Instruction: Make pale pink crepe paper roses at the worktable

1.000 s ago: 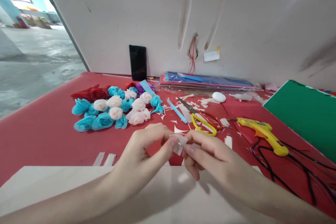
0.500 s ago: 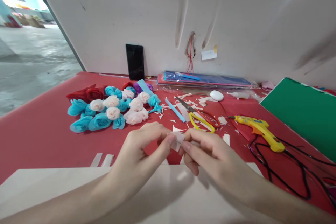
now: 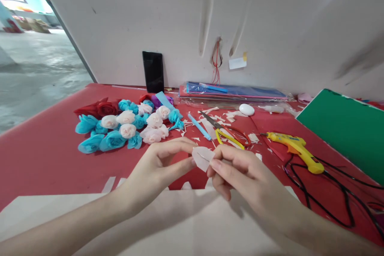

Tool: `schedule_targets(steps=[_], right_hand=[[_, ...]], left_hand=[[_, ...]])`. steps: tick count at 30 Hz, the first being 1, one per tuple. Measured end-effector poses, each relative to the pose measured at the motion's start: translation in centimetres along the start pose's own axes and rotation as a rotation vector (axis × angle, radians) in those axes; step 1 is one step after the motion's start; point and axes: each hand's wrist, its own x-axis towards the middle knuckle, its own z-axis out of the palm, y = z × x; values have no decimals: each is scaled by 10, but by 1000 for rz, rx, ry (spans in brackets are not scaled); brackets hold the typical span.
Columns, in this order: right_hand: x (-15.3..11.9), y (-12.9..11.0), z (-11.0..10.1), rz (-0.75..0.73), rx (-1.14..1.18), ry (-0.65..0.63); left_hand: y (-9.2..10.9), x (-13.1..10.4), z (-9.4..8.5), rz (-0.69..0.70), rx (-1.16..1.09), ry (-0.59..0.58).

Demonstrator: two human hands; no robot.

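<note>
Between my hands, over the near part of the table, is a small pale petal-shaped piece of paper [image 3: 201, 158] with a thin line across it. My right hand [image 3: 240, 172] pinches its right end between thumb and fingers. The thumb and index finger of my left hand [image 3: 162, 164] are at its left edge, lightly gripping it. Just beyond lie scissors [image 3: 229, 138] with yellow and red handles, a light blue pen-like stick [image 3: 199, 126] and scattered pale paper scraps [image 3: 220, 119].
Blue, pink and red paper flowers [image 3: 127, 124] are heaped at the left. A yellow glue gun [image 3: 295, 148] with a black cord [image 3: 303, 184] lies right, beside a green board [image 3: 348, 132]. A black phone [image 3: 153, 72] leans on the wall. White sheet [image 3: 168, 224] covers the front edge.
The paper piece has turned to show more of its face. My left thumb has slid off its face to its left edge, while my right hand keeps its pinch.
</note>
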Motion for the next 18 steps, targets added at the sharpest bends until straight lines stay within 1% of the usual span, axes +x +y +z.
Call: schedule_targets(steps=[6, 11, 18], right_hand=[[3, 1, 3, 37, 54, -23], [3, 2, 4, 25, 88, -52], [2, 2, 5, 42, 97, -60]], left_hand=[[-1, 0, 2, 6, -84, -5], [0, -1, 3, -11, -100, -10], [-1, -2, 4, -57, -107, -1]])
